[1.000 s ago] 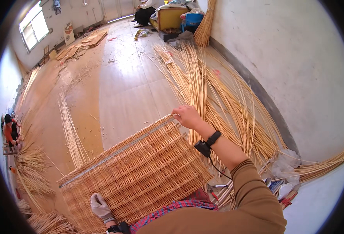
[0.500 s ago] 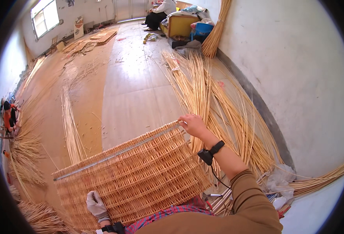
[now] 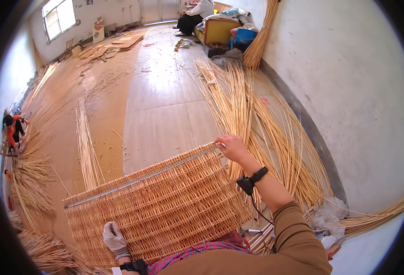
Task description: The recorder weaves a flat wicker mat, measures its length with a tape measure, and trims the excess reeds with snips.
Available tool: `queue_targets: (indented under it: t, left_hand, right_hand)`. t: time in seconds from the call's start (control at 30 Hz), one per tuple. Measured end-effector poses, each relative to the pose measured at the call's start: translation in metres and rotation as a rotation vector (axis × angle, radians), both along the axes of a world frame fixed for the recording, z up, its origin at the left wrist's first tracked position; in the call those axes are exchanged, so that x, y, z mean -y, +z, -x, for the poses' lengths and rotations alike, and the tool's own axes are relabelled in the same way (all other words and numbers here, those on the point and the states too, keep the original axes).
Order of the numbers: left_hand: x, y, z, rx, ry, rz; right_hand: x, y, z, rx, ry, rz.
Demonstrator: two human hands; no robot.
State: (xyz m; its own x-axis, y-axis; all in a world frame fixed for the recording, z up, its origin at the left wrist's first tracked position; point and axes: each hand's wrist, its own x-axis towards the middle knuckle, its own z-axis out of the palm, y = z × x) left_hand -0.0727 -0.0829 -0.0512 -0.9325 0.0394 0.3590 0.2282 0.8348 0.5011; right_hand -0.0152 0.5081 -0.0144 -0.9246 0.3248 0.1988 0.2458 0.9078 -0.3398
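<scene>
A rectangular woven wicker panel (image 3: pixel 165 206) lies tilted across my lap, its long far edge rising toward the right. Along that edge stretches a thin grey tape measure (image 3: pixel 142 175), from the left corner to the right one. My right hand (image 3: pixel 231 147), bare, is closed at the far right corner, pinching the tape's end against the panel's rim; its fingertips are partly hidden. My left hand (image 3: pixel 115 239) wears a pale glove and is closed on the panel near its lower left part, fingers bent together. What lies beneath the panel is hidden.
Long wicker rods (image 3: pixel 257 123) spread over the floor at right, and a thinner bundle (image 3: pixel 86 142) lies ahead at left. Another person in orange (image 3: pixel 13 130) sits at far left by more rods; one in white (image 3: pixel 199 13) sits at the back near a yellow sofa (image 3: pixel 218 31).
The view has shifted slightly, so the room sits a little lower and further right. Both hands keep their places on the panel and tape. The person in orange has moved their arms.
</scene>
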Motion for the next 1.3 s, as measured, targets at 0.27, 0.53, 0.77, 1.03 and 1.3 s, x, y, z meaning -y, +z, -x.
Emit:
queue_targets:
  t: [0.27,0.53,0.77,1.03,1.3]
  left_hand:
    - [0.002,-0.005,0.002,-0.025,-0.018,-0.009]
    - [-0.004,0.000,0.002,-0.077,-0.039,-0.018]
    - [-0.006,0.006,0.001,0.004,-0.012,0.007]
    - [-0.007,0.003,0.002,0.009,0.003,-0.005]
    - [-0.005,0.001,0.003,-0.049,-0.038,0.003]
  right_hand:
    - [-0.003,-0.010,-0.004,-0.080,0.023,-0.026]
    - [-0.001,-0.008,-0.005,-0.066,0.004,-0.037]
    - [-0.001,-0.003,-0.007,-0.088,0.001,0.012]
    - [-0.003,-0.004,-0.008,-0.034,-0.004,0.008]
    - [-0.002,-0.005,-0.008,-0.062,0.011,-0.013]
